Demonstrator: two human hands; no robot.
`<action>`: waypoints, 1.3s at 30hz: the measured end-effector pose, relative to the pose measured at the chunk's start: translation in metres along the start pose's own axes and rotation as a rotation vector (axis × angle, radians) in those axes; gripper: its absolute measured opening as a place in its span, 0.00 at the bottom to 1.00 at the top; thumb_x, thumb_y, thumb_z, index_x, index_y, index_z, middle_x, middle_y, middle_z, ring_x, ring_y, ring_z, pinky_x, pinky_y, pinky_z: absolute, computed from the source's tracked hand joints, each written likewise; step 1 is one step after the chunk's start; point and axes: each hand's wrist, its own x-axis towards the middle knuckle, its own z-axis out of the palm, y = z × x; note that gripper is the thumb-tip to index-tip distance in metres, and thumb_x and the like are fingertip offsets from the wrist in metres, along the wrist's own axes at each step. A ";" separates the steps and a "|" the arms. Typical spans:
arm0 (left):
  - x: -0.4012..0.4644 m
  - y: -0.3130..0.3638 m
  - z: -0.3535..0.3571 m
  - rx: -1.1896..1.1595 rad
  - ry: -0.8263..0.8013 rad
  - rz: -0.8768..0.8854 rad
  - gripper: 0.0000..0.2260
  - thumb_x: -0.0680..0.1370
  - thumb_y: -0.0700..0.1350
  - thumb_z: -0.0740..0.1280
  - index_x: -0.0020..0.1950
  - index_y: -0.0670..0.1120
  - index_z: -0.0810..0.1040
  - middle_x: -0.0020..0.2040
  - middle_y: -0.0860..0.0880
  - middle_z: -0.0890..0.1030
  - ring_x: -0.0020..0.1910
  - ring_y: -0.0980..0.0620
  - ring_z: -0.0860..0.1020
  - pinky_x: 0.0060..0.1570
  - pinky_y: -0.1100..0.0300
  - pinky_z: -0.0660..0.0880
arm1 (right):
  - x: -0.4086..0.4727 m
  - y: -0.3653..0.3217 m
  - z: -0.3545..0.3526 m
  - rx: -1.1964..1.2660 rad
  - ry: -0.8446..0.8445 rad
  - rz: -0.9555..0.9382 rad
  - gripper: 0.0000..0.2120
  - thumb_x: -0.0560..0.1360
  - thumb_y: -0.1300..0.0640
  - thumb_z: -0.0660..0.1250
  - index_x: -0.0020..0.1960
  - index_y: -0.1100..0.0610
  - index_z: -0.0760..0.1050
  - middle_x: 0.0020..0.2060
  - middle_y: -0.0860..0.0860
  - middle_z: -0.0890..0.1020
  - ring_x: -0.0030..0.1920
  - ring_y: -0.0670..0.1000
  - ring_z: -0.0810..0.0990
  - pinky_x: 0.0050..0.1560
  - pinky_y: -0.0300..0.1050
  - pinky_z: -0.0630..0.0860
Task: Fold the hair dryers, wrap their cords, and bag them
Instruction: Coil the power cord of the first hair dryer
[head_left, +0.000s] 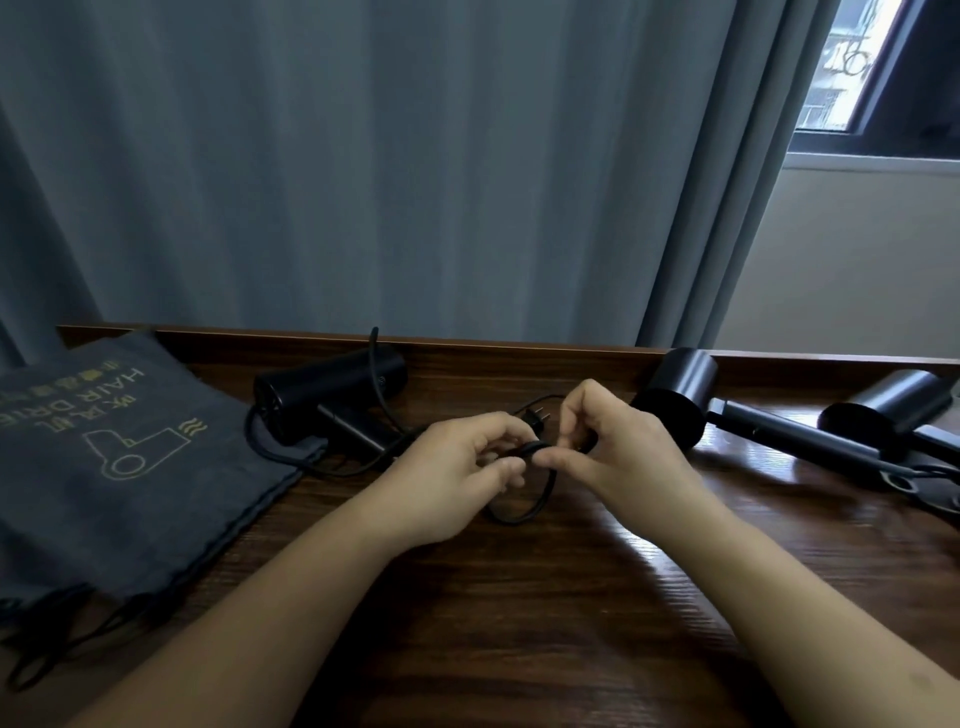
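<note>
Pinching one cord (524, 499): two hands (462, 467) (618, 452); three dryers (332, 400).

- Grey-blue curtain (363, 156) hanging behind the dark wooden worktop (519, 597).
- Window (852, 67) at upper right, daylight outside.
- Pale wall (857, 260) below it.

A black hair dryer (332, 400) lies on its side left of centre, barrel along the far edge, handle angled toward lower right. Its black cord (524, 499) runs to mid-frame, where it forms a loop hanging below the plug (537, 418), prongs pointing up-right. Two more dark hair dryers (680, 395) (893, 410) lie at the right, handles extending right. A dark grey fabric bag (119, 467) printed "HAIR DRIER" in gold lies flat at the left.
</note>
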 end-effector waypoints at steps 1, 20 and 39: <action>0.000 0.000 0.000 -0.033 -0.018 -0.001 0.13 0.82 0.43 0.65 0.62 0.57 0.80 0.48 0.55 0.85 0.49 0.62 0.83 0.52 0.61 0.80 | 0.001 0.000 0.004 0.005 0.035 -0.007 0.19 0.69 0.51 0.80 0.41 0.42 0.67 0.37 0.43 0.78 0.39 0.42 0.75 0.39 0.33 0.71; -0.004 0.011 -0.003 -0.186 -0.029 0.042 0.16 0.84 0.40 0.60 0.56 0.56 0.84 0.52 0.48 0.75 0.48 0.51 0.85 0.49 0.50 0.83 | 0.004 -0.001 0.002 0.617 -0.352 0.578 0.21 0.84 0.43 0.57 0.53 0.57 0.82 0.38 0.52 0.85 0.29 0.45 0.70 0.27 0.36 0.65; -0.010 0.021 -0.001 -0.161 -0.122 0.159 0.12 0.82 0.41 0.63 0.55 0.52 0.85 0.44 0.57 0.79 0.47 0.58 0.79 0.51 0.66 0.72 | 0.006 0.004 0.004 0.678 -0.123 0.336 0.14 0.83 0.58 0.61 0.46 0.49 0.83 0.33 0.55 0.78 0.30 0.53 0.75 0.30 0.40 0.70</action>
